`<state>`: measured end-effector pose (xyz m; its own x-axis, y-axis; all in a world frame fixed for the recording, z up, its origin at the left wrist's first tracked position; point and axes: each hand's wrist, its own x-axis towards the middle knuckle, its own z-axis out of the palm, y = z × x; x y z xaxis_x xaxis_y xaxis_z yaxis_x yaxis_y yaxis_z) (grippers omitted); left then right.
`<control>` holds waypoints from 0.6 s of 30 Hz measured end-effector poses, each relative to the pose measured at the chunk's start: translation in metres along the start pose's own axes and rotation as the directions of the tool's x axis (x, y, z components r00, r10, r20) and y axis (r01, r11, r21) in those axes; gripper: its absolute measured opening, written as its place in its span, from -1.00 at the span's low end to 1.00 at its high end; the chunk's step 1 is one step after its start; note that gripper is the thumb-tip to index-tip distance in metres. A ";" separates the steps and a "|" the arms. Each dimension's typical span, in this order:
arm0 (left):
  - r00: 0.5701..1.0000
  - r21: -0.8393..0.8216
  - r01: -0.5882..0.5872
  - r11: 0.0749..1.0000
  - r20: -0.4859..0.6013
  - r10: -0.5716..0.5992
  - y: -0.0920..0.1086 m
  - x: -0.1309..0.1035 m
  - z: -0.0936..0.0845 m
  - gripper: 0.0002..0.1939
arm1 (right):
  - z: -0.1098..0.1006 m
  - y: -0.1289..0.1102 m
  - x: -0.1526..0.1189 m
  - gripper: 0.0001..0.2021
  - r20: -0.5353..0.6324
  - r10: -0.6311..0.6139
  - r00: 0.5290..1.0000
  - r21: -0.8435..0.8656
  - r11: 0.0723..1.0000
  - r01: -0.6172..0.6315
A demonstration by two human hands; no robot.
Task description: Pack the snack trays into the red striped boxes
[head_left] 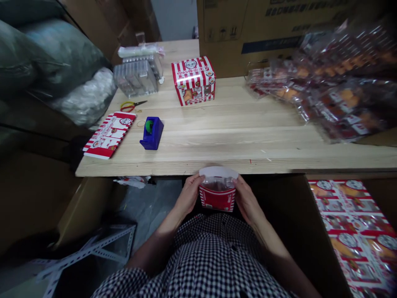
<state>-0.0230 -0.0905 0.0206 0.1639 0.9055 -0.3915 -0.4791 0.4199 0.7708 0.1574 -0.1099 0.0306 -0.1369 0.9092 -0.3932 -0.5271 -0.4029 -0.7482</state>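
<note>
Between my two hands, just off the table's front edge, is a red and white striped carton (217, 199). Its white top flap stands up, and clear plastic shows inside the opening. My left hand (190, 193) grips the carton's left side, thumb near the flap. On the opposite side, my right hand (245, 196) is closed on the carton's right edge. The lower fingers of both hands are partly hidden. A closed carton (194, 80) of the same design stands upright at the back of the table.
On the wooden table (198, 136) lie a flat folded carton (110, 135), a blue tape dispenser (151, 133), scissors (132, 106) and clear plastic cases (136, 78). Plastic-wrapped packs (344, 95) are heaped at right. Below them, a large box holds rows of filled cartons (353, 231).
</note>
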 end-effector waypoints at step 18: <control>0.999 -0.043 0.039 0.998 0.029 -0.037 -0.012 0.006 -0.022 -0.73 | -0.027 0.012 0.013 -0.80 -0.017 0.058 0.998 -0.095 0.994 -0.060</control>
<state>-0.0347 -0.0916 -0.0023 0.2069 0.8906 -0.4050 -0.5090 0.4515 0.7328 0.1720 -0.1061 0.0021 -0.1530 0.8822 -0.4453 -0.4357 -0.4647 -0.7709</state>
